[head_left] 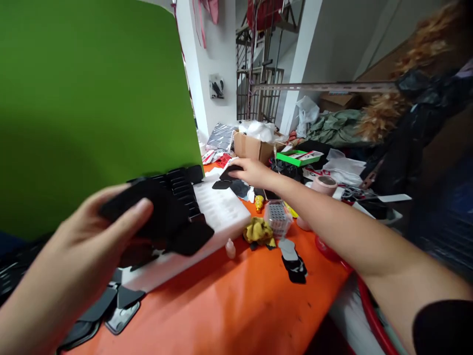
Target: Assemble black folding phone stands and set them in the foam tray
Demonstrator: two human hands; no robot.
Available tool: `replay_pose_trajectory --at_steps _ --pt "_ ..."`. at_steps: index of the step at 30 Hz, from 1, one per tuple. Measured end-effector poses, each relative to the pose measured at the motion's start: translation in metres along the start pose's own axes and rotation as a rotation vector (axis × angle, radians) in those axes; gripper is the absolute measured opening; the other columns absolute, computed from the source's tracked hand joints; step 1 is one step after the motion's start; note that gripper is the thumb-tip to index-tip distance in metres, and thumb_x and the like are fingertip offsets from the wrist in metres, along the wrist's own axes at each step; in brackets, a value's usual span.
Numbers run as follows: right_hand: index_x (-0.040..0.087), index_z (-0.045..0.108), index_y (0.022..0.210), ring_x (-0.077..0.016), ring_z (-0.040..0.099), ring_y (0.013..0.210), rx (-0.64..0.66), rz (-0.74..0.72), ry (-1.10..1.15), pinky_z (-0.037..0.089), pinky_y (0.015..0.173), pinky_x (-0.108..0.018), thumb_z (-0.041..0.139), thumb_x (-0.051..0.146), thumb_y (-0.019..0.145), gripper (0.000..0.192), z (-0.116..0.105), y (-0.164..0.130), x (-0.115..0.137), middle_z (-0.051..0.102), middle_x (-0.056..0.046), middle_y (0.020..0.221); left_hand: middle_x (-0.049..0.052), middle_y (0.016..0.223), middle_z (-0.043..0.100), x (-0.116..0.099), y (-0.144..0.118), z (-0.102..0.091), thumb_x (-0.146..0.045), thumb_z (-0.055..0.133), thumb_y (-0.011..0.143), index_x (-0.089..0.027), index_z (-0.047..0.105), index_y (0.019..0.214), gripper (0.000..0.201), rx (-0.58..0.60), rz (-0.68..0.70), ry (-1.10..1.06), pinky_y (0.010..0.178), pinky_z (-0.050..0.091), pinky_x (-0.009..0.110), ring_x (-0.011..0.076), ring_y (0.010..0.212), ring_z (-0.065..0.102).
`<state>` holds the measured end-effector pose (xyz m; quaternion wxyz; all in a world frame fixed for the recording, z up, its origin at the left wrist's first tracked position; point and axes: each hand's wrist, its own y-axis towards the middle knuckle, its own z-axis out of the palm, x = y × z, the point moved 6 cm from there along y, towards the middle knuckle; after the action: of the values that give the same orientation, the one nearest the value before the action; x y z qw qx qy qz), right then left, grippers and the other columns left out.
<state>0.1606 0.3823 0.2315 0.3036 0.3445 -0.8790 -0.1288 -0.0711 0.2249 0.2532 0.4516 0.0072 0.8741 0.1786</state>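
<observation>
Left hand is closed around a fanned stack of black pieces, thumb on top, fingers beneath, held just above the white foam tray on the orange table. Right hand is stretched well forward, fingers curled onto one black piece at the far edge of the table; the grip looks closed on it, though motion blur hides the fingertips. More loose black pieces lie beside that hand, near the table's right edge and at bottom left. A yellow rag, a small clear box, a small white bottle and a tape roll sit between. A green board stands behind the tray. Judged step: gathering loose pieces one at a time into the held stack. The next move calls for lifting the far piece clear of its neighbours, bringing it back over the clutter, and slipping it onto the stack in line with the rest without loosening the left hand's hold.
</observation>
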Motion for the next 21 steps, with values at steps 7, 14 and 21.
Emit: replay_pose_trajectory --at_steps 7,14,21 --pt "0.015 0.060 0.095 -0.0170 0.056 0.081 0.172 -0.063 0.021 0.040 0.068 -0.024 0.049 0.017 0.079 0.020 0.084 0.112 -0.023 0.064 -0.005 0.091 0.000 0.085 0.059 -0.008 0.125 0.022 -0.029 0.062 0.072 -0.020 0.052 0.099 0.031 -0.120 0.150 -0.202 0.055 0.054 0.025 0.0156 0.076 0.061" --pt "0.015 0.061 0.090 -0.0136 0.055 0.075 0.321 -0.210 0.110 0.039 0.064 -0.019 0.050 0.015 0.074 0.020 0.097 0.150 -0.020 0.064 -0.001 0.084 -0.002 0.080 0.058 0.017 0.173 0.048 -0.034 0.057 0.074 -0.023 0.052 0.099 0.027 -0.087 0.352 0.058 0.056 0.049 0.023 0.0122 0.065 0.055" --pt "0.014 0.061 0.084 -0.0126 0.054 0.066 0.442 -0.165 0.076 0.038 0.056 -0.019 0.051 0.018 0.073 0.016 0.108 0.158 -0.036 0.062 -0.001 0.074 -0.003 0.082 0.058 0.028 0.183 0.057 -0.032 0.054 0.077 -0.023 0.050 0.098 0.024 -0.070 0.407 0.064 0.060 0.046 0.023 0.0124 0.069 0.055"
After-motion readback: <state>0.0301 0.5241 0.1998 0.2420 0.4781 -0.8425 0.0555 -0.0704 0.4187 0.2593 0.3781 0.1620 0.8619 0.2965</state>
